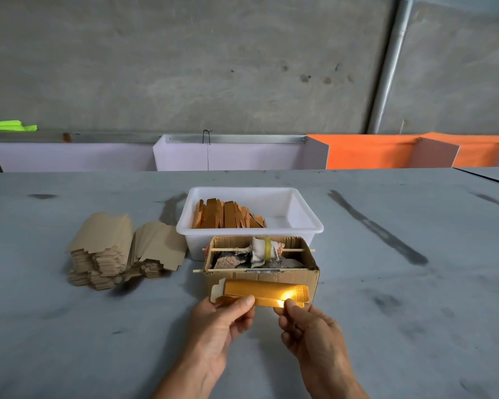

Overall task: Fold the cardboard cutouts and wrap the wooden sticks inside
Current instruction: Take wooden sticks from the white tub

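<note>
1. The left hand [216, 326] pinches the left end of a gold cardboard cutout [261, 293], thumb on top, fingers curled beneath.
2. The right hand [308, 329] pinches the cutout's right end the same way, thumb tip on the shiny face where light glares.
3. The cutout is held level above the grey table [69, 341], long edge running left to right, partly folded along its length; a pale tab sticks out at its left end.
4. Just beyond it stands an open cardboard box [306, 279]; the cutout's far edge overlaps the box's near wall in view, though contact cannot be told.
5. Two thin sticks [294, 250] pierce the box's walls from left to right, their tips poking out past both side walls; cloth scraps hang on the far one.
6. Behind the box, touching it or nearly so, sits a white plastic tub [303, 223] with brown wooden sticks [228, 216] leaning in its left half.
7. Left of the tub and box lies a stack of brown flat cutouts [118, 251], fanned and slumped, its right edge near the tub's left wall.
8. Bare table spreads to the right of the box and on the near side around both wrists.
</note>
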A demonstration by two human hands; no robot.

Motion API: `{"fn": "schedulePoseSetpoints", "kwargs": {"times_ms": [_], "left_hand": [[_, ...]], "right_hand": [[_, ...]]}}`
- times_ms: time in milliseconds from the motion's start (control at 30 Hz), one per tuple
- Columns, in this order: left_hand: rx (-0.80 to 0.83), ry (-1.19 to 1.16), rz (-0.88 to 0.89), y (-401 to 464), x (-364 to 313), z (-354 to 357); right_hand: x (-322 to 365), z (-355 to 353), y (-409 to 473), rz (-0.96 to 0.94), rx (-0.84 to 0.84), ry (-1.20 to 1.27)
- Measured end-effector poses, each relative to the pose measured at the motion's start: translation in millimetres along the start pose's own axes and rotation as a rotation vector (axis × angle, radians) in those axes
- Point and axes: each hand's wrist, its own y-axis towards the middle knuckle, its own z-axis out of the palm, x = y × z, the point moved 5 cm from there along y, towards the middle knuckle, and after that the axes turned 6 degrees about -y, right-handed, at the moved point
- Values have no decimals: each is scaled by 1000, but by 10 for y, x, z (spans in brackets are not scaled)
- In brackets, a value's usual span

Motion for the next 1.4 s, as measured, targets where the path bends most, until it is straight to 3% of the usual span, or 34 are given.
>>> {"fn": "schedulePoseSetpoints", "kwargs": {"times_ms": [400, 667, 767, 1000, 1200, 1400], "left_hand": [[93, 122, 152, 177, -188, 42], [99, 100, 206, 324, -267, -114], [92, 96, 160, 372, -224, -154], [136, 131, 129, 372, -217, -149], [131, 171, 140, 359, -198, -162], [108, 192, 129, 364, -203, -178]], "right_hand": [[176, 171, 31, -16, 11, -139], [748, 195, 103, -587, -161, -810], [921, 285, 293, -677, -152, -1111], [894, 537, 761, -470, -81, -1609], [838, 575, 880, -325, -92, -1680], [784, 582, 922, -246, -143, -1540]]}}
